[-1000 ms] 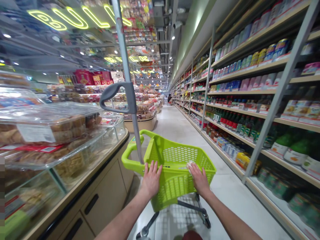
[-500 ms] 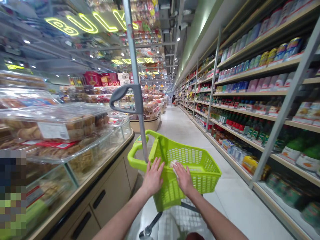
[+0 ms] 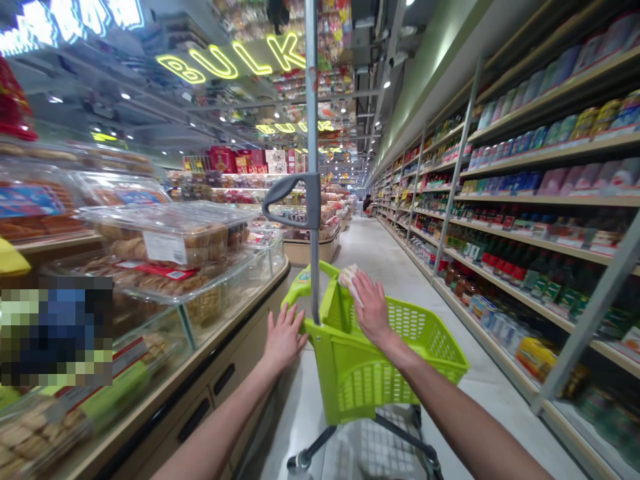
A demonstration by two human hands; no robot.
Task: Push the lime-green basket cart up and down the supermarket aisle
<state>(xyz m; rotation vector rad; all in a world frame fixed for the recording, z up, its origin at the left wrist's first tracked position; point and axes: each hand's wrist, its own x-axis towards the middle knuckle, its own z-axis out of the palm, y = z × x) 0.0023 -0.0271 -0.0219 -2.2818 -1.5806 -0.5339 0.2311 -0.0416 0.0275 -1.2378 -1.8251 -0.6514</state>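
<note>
A lime-green plastic basket point(image 3: 370, 373) rides on a wheeled cart frame in a shop aisle. My left hand point(image 3: 283, 339) lies with fingers spread on the basket's near left corner, beside the grey pole point(image 3: 313, 220) with its grey handle. My right hand point(image 3: 371, 311) presses a small white cloth or wipe point(image 3: 347, 276) against the basket's left rim, fingers curled over it.
A counter point(image 3: 200, 373) with clear boxes of baked goods point(image 3: 175, 237) runs along the left. Shelves of bottles and cans point(image 3: 520, 260) line the right. The pale floor aisle point(image 3: 380, 253) stretches ahead, with a person far down it.
The cart has swung to the right in view. My right hand with the white cloth moved from the basket's near rim leftward and up along the left rim. My left hand slid to the corner.
</note>
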